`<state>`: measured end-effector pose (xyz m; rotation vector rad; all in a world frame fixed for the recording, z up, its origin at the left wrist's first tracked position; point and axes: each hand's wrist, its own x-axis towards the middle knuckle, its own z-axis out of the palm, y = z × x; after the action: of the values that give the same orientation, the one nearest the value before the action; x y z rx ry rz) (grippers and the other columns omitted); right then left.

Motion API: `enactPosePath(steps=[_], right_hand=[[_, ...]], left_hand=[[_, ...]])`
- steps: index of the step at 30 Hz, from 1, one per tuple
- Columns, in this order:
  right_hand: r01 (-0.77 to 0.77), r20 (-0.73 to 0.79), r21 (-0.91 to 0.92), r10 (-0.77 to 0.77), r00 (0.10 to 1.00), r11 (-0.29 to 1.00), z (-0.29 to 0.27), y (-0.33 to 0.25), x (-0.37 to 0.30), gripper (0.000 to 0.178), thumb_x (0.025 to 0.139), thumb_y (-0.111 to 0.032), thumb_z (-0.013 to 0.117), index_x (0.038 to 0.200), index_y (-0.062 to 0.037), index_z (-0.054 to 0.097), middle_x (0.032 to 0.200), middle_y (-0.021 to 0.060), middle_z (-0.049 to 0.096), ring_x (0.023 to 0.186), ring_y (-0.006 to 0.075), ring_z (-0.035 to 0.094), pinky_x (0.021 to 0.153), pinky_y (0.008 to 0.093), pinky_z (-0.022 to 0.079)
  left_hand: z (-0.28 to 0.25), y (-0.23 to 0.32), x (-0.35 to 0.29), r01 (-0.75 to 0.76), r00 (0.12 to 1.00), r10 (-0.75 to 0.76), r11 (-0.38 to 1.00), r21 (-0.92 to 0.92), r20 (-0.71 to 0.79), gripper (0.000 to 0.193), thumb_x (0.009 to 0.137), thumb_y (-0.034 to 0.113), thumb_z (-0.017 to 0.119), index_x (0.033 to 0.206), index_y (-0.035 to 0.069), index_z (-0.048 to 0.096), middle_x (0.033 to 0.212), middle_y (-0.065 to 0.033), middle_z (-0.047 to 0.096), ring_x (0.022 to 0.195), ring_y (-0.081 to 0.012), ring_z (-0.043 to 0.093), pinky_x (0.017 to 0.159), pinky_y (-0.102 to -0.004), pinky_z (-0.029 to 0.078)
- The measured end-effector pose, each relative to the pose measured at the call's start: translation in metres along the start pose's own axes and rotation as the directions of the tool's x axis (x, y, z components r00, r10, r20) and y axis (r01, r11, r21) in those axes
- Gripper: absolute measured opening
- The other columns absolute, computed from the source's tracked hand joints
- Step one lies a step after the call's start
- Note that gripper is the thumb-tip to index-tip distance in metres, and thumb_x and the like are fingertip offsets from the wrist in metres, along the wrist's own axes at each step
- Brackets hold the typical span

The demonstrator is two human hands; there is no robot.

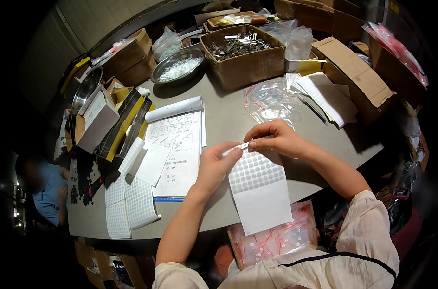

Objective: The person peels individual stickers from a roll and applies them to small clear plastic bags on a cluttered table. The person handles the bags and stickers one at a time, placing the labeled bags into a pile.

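Observation:
Between my hands hangs a white sticker sheet (261, 209), its upper half covered with rows of round grey-silver labels and its lower half blank. My left hand (215, 164) grips the sheet's upper left corner between thumb and fingers. The thumb and fingers of my right hand (276, 137) pinch the top edge, which is curled over and shows small dark marks. Whether a single label is between the right fingertips, I cannot tell. Below the sheet's lower end, small clear zip bags (276, 243) with red strips and round labels lie in a box near my lap.
At left, more label sheets (132, 204) lie beside an open notebook (175, 139). Farther back are a metal bowl (179, 67) of clear pieces and a carton (248, 70) of dark metal parts. Empty zip bags (272, 101), papers (325, 94) and a pen (313, 110) lie right. A person (48, 192) is at far left.

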<state>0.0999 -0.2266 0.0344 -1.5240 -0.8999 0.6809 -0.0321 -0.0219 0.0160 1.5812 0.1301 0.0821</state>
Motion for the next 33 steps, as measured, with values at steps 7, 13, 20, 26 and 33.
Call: enactPosePath(steps=[7,13,20,26,33], right_hand=[[0.105,0.001,-0.249,-0.109,0.994,0.963,0.001,0.005,0.001,0.024,0.094,-0.015,0.073,0.111,-0.0006,0.067,0.094,0.0084,0.071,0.087,0.017,0.068,0.079,0.032,0.054],[0.395,0.136,-0.617,-0.402,0.906,0.681,0.008,0.007,-0.002,0.024,0.09,-0.009,0.076,0.106,-0.0036,0.059,0.098,0.0113,0.063,0.089,0.0281,0.065,0.077,0.0386,0.053],[0.495,0.214,-0.799,-0.609,0.764,0.34,0.015,0.011,-0.001,0.021,0.078,-0.005,0.073,0.095,-0.0063,0.06,0.089,0.0101,0.059,0.082,0.0309,0.061,0.075,0.0406,0.05],[0.52,0.215,-0.736,-0.579,0.787,0.433,-0.004,-0.009,-0.007,0.027,0.073,0.001,0.073,0.097,-0.0075,0.064,0.089,0.0078,0.062,0.085,0.0288,0.061,0.084,0.0399,0.049],[-0.05,-0.035,-0.769,0.035,0.999,0.638,-0.091,-0.015,-0.004,0.024,0.079,-0.018,0.069,0.092,0.0028,0.068,0.079,0.0162,0.069,0.072,0.0277,0.066,0.07,0.0381,0.052]], left_hand=[[-0.003,-0.013,-0.001,-0.056,0.987,0.08,0.984,0.171,-0.138,0.022,0.097,0.019,0.071,0.107,0.0,0.077,0.076,-0.002,0.07,0.069,-0.005,0.058,0.062,-0.0237,0.045],[0.008,-0.001,-0.006,-0.12,0.98,0.167,0.931,0.345,-0.11,0.019,0.096,0.016,0.071,0.103,-0.001,0.076,0.08,-0.0034,0.072,0.073,-0.0067,0.061,0.067,-0.0243,0.049],[0.003,-0.01,-0.001,-0.088,0.979,0.157,0.903,0.42,-0.133,0.021,0.096,0.02,0.071,0.103,0.001,0.077,0.063,0.0005,0.062,0.058,-0.0057,0.052,0.054,-0.0264,0.042],[-0.005,-0.013,0.004,-0.004,0.979,0.066,0.952,0.306,-0.193,0.02,0.094,0.018,0.071,0.1,0.0,0.076,0.06,0.0045,0.055,0.055,-0.0032,0.045,0.051,-0.0248,0.035],[-0.016,-0.014,0.006,-0.022,0.976,0.069,0.975,0.222,-0.205,0.02,0.094,0.016,0.072,0.098,-0.003,0.075,0.062,0.0035,0.057,0.055,-0.0035,0.046,0.051,-0.0241,0.035]])
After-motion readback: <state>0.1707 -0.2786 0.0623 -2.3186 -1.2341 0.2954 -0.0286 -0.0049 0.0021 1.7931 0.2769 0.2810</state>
